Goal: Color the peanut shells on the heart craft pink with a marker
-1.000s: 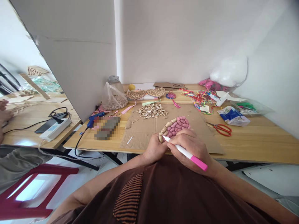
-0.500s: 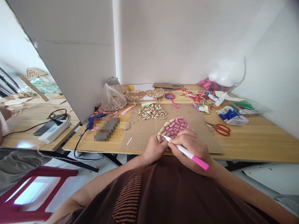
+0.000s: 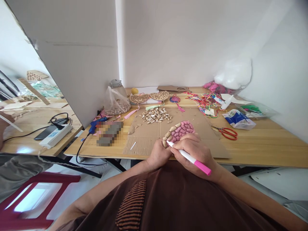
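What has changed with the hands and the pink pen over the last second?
Very little. The right hand has slid the pen slightly left and down along the edge of the round shell piece, its tip now at the lower-left rim. The left hand still grips that piece from below. Nothing was picked up or let go. The scissors, shell pile and cardboard stayed put.

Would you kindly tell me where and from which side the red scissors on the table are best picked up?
Grip the red scissors by their looped handles, which lie at the right end, coming from above on the right; the blades point left, and they lie flat on the table.
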A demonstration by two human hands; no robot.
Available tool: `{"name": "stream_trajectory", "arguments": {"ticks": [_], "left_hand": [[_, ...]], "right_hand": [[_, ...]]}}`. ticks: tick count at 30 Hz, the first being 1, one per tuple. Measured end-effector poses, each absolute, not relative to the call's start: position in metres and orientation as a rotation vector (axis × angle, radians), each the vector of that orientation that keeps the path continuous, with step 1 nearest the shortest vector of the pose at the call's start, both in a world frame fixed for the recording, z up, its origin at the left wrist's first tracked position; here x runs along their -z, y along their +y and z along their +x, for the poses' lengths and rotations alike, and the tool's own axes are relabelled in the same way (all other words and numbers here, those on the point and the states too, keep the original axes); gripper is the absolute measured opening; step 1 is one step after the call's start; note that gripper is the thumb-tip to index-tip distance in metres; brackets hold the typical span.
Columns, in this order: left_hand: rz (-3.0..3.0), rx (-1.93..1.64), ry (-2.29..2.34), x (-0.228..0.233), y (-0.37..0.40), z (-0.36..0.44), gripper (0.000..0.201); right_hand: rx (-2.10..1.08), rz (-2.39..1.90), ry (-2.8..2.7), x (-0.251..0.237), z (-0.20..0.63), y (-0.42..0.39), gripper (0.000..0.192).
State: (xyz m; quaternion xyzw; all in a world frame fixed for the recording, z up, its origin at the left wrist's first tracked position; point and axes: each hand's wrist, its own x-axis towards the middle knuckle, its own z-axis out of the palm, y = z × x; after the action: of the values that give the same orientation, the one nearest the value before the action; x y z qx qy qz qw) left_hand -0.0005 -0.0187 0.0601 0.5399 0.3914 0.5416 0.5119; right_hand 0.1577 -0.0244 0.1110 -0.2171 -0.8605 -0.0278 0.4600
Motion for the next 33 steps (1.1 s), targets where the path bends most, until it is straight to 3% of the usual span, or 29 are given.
{"name": "stream_trajectory", "arguments": {"ticks": [14, 33], "left_hand": [[1.295, -1.285, 0.970, -0.0648, -0.0198, 0.0003, 0.031], [1.252, -1.288, 0.899, -0.0590, -0.0186, -0.0013, 0.039]], "right_hand": [[0.154, -0.565, -2.103, -0.1112, 0.1570, -0.0245, 0.016], [0.033, -0.564, -2.137, -0.1098, 0.1567, -0.0241, 0.013]]}}
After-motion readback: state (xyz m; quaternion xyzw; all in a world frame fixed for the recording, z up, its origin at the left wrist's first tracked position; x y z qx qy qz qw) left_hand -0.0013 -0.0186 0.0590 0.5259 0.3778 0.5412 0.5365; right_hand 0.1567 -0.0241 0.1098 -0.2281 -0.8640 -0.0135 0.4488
